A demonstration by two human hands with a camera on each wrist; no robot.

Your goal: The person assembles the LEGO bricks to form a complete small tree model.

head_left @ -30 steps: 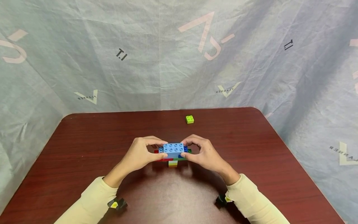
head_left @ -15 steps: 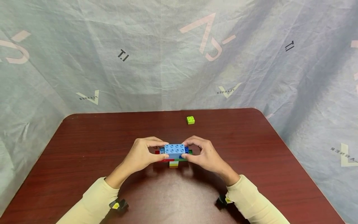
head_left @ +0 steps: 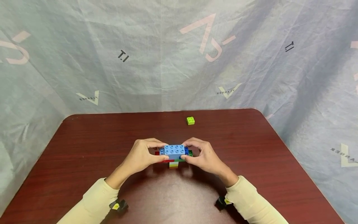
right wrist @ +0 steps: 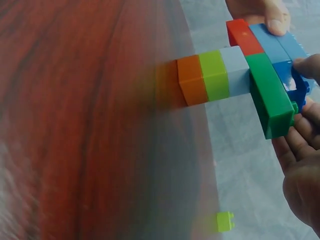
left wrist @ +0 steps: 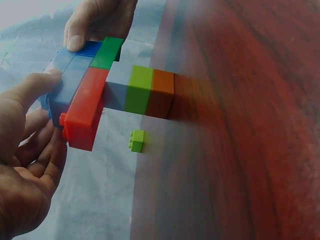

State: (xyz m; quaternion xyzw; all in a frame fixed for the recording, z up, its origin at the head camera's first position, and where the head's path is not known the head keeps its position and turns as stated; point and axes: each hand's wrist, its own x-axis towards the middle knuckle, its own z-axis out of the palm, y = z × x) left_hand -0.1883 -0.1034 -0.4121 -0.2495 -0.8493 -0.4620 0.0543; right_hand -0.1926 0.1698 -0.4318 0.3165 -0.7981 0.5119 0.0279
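Observation:
A light blue eight-stud toy brick [head_left: 174,149] tops a stack of building bricks at the table's middle. My left hand [head_left: 143,155] pinches its left end between thumb and fingers; my right hand [head_left: 205,155] does the same at the right end. Beneath it lies a layer with another light blue brick and a dark blue brick [right wrist: 299,92]. Below that layer sit a red brick [left wrist: 86,112] and a green brick [right wrist: 270,95], side by side. A narrow column carries them: a pale grey-blue brick [right wrist: 235,70], a lime brick [right wrist: 214,75] and an orange brick [right wrist: 191,80] at the bottom.
A loose lime four-stud brick [head_left: 190,120] lies near the back edge of the dark red wooden table [head_left: 112,127]. Behind the table hangs a grey printed cloth [head_left: 156,62]. Black devices [head_left: 118,205] are strapped under both wrists.
The head view has shifted very slightly down and to the right. Both hands keep their hold on the top light blue brick, and the stack stands in the same place.

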